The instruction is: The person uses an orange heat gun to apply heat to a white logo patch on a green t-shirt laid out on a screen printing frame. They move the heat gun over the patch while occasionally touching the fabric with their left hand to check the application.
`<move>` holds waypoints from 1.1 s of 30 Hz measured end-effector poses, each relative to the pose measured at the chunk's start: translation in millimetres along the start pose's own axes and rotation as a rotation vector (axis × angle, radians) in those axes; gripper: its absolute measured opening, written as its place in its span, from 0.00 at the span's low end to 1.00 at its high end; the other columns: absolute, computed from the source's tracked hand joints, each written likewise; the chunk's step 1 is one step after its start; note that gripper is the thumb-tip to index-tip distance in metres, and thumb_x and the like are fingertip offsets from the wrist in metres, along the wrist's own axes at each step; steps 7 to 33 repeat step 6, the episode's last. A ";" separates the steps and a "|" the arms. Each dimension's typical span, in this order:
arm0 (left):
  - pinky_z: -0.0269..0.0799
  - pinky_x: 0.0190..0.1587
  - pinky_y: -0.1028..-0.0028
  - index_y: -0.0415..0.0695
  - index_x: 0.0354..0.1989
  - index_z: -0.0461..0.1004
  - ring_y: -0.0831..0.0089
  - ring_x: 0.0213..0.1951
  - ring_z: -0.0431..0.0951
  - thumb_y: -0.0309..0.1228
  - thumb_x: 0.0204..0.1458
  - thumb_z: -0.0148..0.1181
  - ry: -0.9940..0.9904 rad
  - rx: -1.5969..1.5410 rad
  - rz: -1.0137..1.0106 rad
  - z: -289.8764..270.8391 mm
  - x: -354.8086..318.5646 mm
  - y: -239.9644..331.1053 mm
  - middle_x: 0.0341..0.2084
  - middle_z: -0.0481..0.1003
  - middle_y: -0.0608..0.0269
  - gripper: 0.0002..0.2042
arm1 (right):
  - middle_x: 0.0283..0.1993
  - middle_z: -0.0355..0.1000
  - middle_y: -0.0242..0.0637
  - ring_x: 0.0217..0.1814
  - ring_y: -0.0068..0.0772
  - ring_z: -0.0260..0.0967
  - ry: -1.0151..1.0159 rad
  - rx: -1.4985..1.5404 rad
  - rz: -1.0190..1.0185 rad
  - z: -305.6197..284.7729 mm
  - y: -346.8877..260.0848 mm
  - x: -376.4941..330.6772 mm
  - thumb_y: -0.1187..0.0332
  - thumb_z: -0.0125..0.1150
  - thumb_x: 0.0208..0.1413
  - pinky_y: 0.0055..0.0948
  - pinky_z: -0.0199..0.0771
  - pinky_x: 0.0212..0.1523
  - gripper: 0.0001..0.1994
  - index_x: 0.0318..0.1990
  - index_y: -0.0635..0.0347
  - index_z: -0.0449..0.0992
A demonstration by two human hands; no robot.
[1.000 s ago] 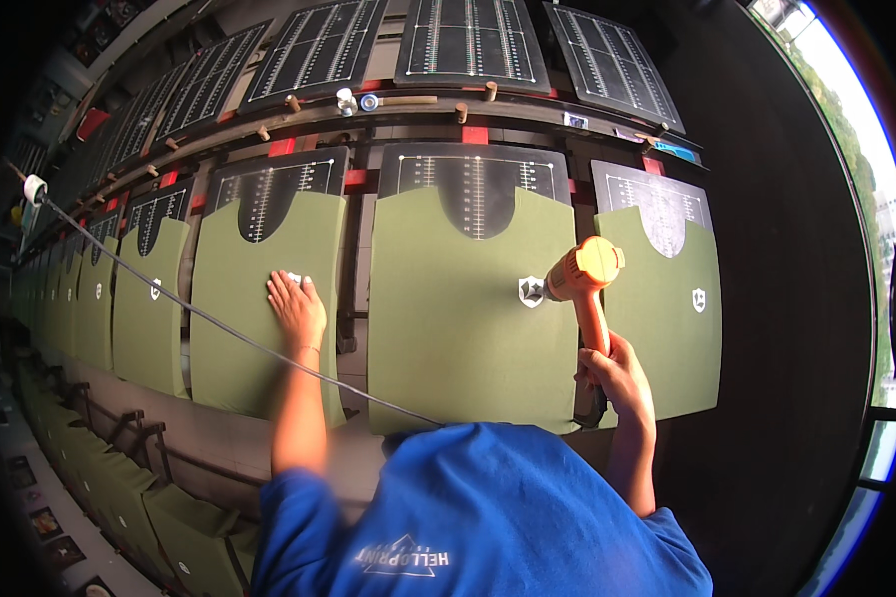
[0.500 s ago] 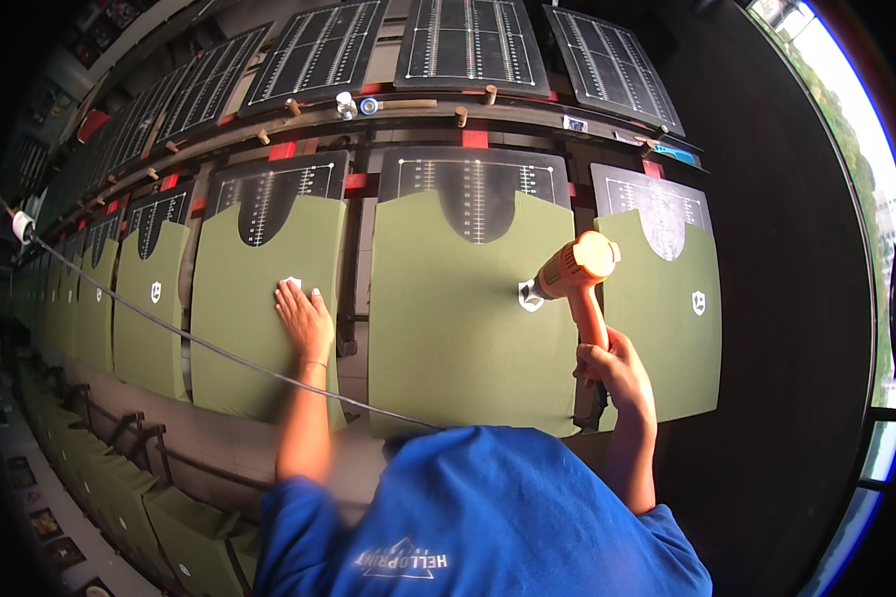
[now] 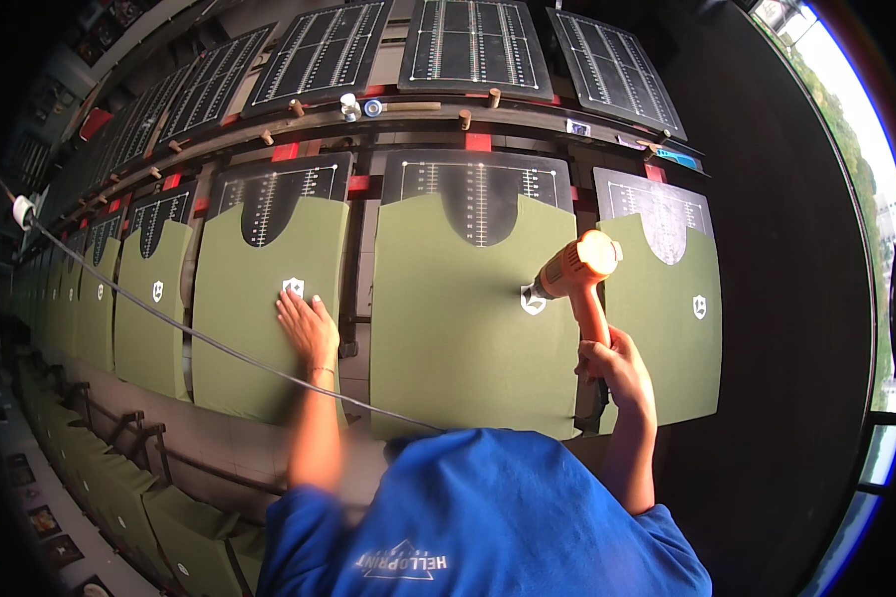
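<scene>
My right hand [image 3: 622, 370] is wrapped round the handle of an orange heat gun [image 3: 579, 267]. Its metal nozzle points at a white shield-shaped print [image 3: 534, 301] on the green shirt panel [image 3: 458, 348] in the middle. Whether the nozzle touches the cloth, I cannot tell. My left hand [image 3: 309, 326] lies flat with fingers stretched on the green panel to the left [image 3: 234, 338], its fingertips at the lower edge of another white shield print [image 3: 294, 288]. A third panel [image 3: 657, 348] with the same print is at the right.
Black ruled boards [image 3: 478, 45] stand in a row at the back, behind a rail [image 3: 408, 121] with wooden pegs, a small white bottle [image 3: 349, 106] and a tape roll [image 3: 372, 107]. A grey cable [image 3: 219, 348] crosses above the left panels. More green panels [image 3: 149, 308] continue leftward.
My left hand has slid slightly down and right, uncovering more of the print beside its fingertips. The heat gun stays over the middle panel's print, almost unmoved.
</scene>
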State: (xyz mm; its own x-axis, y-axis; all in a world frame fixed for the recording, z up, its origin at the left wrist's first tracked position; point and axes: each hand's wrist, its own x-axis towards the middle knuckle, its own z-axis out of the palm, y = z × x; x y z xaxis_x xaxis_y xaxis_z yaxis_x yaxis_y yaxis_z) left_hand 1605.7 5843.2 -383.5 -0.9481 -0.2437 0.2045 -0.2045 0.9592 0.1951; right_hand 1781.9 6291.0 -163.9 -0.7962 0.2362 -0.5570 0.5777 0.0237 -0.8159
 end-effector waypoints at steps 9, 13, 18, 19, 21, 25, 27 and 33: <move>0.44 0.73 0.52 0.30 0.71 0.50 0.47 0.73 0.49 0.43 0.67 0.42 -0.002 0.005 -0.055 5.2 -0.1 -4.5 0.72 0.51 0.41 0.32 | 0.29 0.71 0.31 0.29 0.25 0.75 0.023 -0.050 -0.019 11.1 -1.0 0.7 0.66 0.60 0.54 0.26 0.75 0.30 0.16 0.47 0.65 0.71; 0.44 0.73 0.52 0.30 0.71 0.50 0.47 0.73 0.49 0.43 0.67 0.42 -0.002 0.005 -0.055 5.2 -0.1 -4.5 0.72 0.51 0.41 0.32 | 0.29 0.71 0.31 0.29 0.25 0.75 0.023 -0.050 -0.019 11.1 -1.0 0.7 0.66 0.60 0.54 0.26 0.75 0.30 0.16 0.47 0.65 0.71; 0.44 0.73 0.52 0.30 0.71 0.50 0.47 0.73 0.49 0.43 0.67 0.42 -0.002 0.005 -0.055 5.2 -0.1 -4.5 0.72 0.51 0.41 0.32 | 0.29 0.71 0.31 0.29 0.25 0.75 0.023 -0.050 -0.019 11.1 -1.0 0.7 0.66 0.60 0.54 0.26 0.75 0.30 0.16 0.47 0.65 0.71; 0.44 0.73 0.52 0.30 0.71 0.50 0.47 0.73 0.49 0.43 0.67 0.42 -0.002 0.005 -0.055 5.2 -0.1 -4.5 0.72 0.51 0.41 0.32 | 0.29 0.71 0.31 0.29 0.25 0.75 0.023 -0.050 -0.019 11.1 -1.0 0.7 0.66 0.60 0.54 0.26 0.75 0.30 0.16 0.47 0.65 0.71; 0.44 0.73 0.52 0.30 0.71 0.50 0.47 0.73 0.49 0.43 0.67 0.42 -0.002 0.005 -0.055 5.2 -0.1 -4.5 0.72 0.51 0.41 0.32 | 0.29 0.71 0.31 0.29 0.25 0.75 0.023 -0.050 -0.019 11.1 -1.0 0.7 0.66 0.60 0.54 0.26 0.75 0.30 0.16 0.47 0.65 0.71; 0.44 0.73 0.52 0.30 0.71 0.50 0.47 0.73 0.49 0.43 0.67 0.42 -0.002 0.005 -0.055 5.2 -0.1 -4.5 0.72 0.51 0.41 0.32 | 0.29 0.71 0.31 0.29 0.25 0.75 0.023 -0.050 -0.019 11.1 -1.0 0.7 0.66 0.60 0.54 0.26 0.75 0.30 0.16 0.47 0.65 0.71; 0.44 0.73 0.52 0.30 0.71 0.50 0.47 0.73 0.49 0.43 0.67 0.42 -0.002 0.005 -0.055 5.2 -0.1 -4.5 0.72 0.51 0.41 0.32 | 0.29 0.71 0.31 0.29 0.25 0.75 0.023 -0.050 -0.019 11.1 -1.0 0.7 0.66 0.60 0.54 0.26 0.75 0.30 0.16 0.47 0.65 0.71; 0.44 0.73 0.52 0.30 0.71 0.50 0.47 0.73 0.49 0.43 0.67 0.42 -0.002 0.005 -0.055 5.2 -0.1 -4.5 0.72 0.51 0.41 0.32 | 0.29 0.71 0.31 0.29 0.25 0.75 0.023 -0.050 -0.019 11.1 -1.0 0.7 0.66 0.60 0.54 0.26 0.75 0.30 0.16 0.47 0.65 0.71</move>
